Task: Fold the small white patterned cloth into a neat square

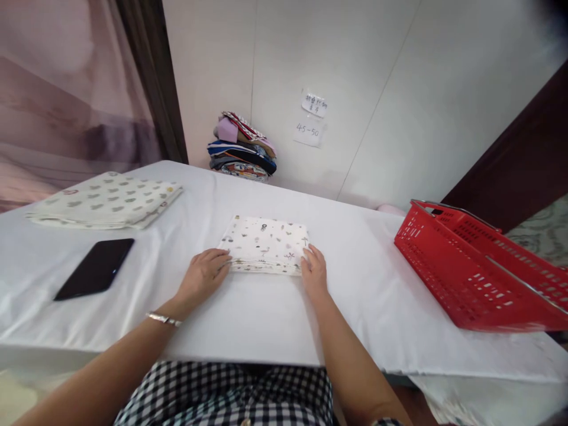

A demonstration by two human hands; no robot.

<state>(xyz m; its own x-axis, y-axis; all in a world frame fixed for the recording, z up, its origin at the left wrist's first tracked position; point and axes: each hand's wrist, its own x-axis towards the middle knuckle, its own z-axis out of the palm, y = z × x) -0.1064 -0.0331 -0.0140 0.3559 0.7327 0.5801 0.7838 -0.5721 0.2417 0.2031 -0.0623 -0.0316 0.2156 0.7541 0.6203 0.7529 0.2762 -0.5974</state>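
The left hand point(205, 272) and right hand point(316, 271) touch opposite sides of the small cloth point(268, 238) on the bench point(266, 325), half curled; whether either grip pinches it, I cannot tell.

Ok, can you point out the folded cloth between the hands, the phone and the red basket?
Central folded cloth point(266, 241): head view, middle of its printed top.
Phone point(95, 269): head view, middle of its black face.
Red basket point(457, 269): head view, its near side wall.
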